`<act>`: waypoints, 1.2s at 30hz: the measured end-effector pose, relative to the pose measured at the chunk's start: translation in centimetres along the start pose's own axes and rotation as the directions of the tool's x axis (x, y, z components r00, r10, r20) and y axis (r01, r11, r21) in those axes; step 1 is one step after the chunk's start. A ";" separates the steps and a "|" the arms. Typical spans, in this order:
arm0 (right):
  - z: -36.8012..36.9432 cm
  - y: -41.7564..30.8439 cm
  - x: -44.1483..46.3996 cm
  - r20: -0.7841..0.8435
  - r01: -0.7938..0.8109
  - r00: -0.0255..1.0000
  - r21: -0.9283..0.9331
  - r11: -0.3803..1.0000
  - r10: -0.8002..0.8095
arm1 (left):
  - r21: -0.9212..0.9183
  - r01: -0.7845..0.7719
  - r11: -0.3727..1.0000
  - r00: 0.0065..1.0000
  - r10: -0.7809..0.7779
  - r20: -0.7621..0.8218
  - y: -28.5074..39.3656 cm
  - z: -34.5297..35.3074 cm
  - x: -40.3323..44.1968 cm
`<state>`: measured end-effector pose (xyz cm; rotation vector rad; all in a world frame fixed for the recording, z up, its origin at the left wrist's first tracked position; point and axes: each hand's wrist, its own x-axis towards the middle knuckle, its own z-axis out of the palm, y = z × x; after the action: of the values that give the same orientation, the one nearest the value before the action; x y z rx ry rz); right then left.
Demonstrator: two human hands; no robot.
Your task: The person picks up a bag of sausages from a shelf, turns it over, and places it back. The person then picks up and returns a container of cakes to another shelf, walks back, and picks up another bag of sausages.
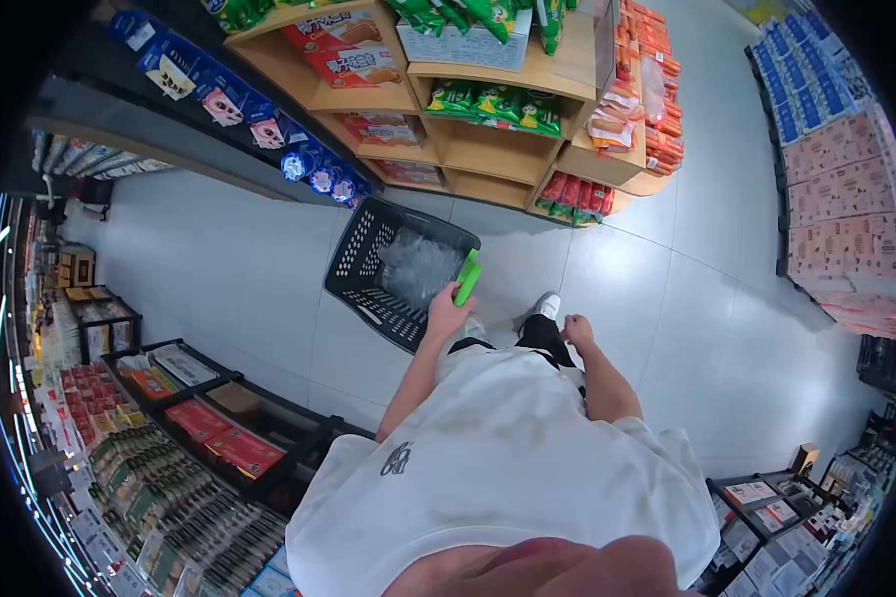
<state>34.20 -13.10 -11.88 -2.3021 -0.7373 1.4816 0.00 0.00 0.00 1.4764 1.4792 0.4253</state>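
"Taking the person's chest as the centre of the clock and straight ahead as twelve, where is the basket (363,249)?"

"At eleven, just ahead of the body. It is dark, with perforated walls, and crumpled clear plastic (416,267) lies inside it. Whether its base touches the pale tiled floor (627,269) cannot be told."

"And the left hand (450,311)?"

"Also toward eleven, nearer than the basket's middle. Its fingers are wrapped around the bright green handle (469,279), at the basket's near right side."

"What of the right hand (578,331)?"

"At one o'clock, apart from the basket, with the fingers curled in as a loose fist. Whether anything is tucked inside cannot be told. A white shoe (543,306) shows just beyond it, toward twelve."

"What stands around the person?"

"A wooden shelf unit (488,151) at twelve, bearing green packs (498,107), with orange-red packs (667,129) on its end toward one. Blue packs (294,166) hang or stand in a row between ten and eleven; which of the two is unclear. Pink cartons (846,219) are stacked at two, well apart from the hands. Flat red packs (244,450) lie in a black-framed display at nine."
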 end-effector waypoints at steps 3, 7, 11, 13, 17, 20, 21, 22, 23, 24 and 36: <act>-1.9 4.6 -1.8 -0.009 -0.263 0.961 0.290 0.920 0.278 | 0.003 0.022 1.000 0.999 -0.022 -0.027 0.8 -1.3 -1.3; -8.5 7.5 -1.3 -0.110 -0.301 0.906 0.511 0.805 0.409 | -0.115 0.057 0.992 0.954 -0.088 -0.287 1.4 1.4 1.3; -11.8 9.2 1.3 -0.043 -0.359 0.893 0.530 0.768 0.447 | -0.077 0.006 0.997 0.833 -0.048 -0.551 4.5 1.3 4.1; -13.3 8.0 2.3 -0.028 -0.342 0.913 0.494 0.800 0.407 | -0.085 -0.031 0.996 0.827 -0.022 -0.561 7.5 1.8 5.8; -16.4 3.8 5.5 0.001 -0.250 0.958 0.501 0.829 0.288 | -0.129 -0.111 0.985 0.851 0.028 -0.524 13.9 3.1 9.1; -18.8 -1.8 7.7 -0.099 -0.045 0.990 0.483 0.875 0.105 | -0.199 -0.184 0.962 0.863 0.062 -0.501 18.7 4.2 10.7; -19.5 -3.9 8.3 -0.137 0.036 0.990 0.465 0.884 0.032 | -0.236 -0.216 0.947 0.866 0.074 -0.495 19.9 4.4 11.4; -20.2 -6.7 8.5 -0.189 0.146 0.980 0.467 0.872 -0.062 | -0.224 -0.226 0.948 0.866 0.090 -0.491 21.1 4.5 12.2; -20.9 -9.7 8.4 -0.242 0.254 0.958 0.465 0.848 -0.155 | -0.240 -0.254 0.937 0.863 0.107 -0.495 22.4 4.5 13.0; -21.5 -13.0 8.2 -0.292 0.350 0.928 0.471 0.810 -0.231 | -0.255 -0.282 0.925 0.859 0.125 -0.497 23.8 4.5 13.7; -24.1 -43.7 -1.6 -0.470 0.952 0.288 0.047 0.302 -0.835 | -0.340 -0.622 0.705 0.744 0.398 -0.537 37.5 1.8 26.0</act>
<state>44.41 22.40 21.78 -1.2906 -1.2734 0.4997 27.97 30.56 19.30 1.3953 1.0902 1.4678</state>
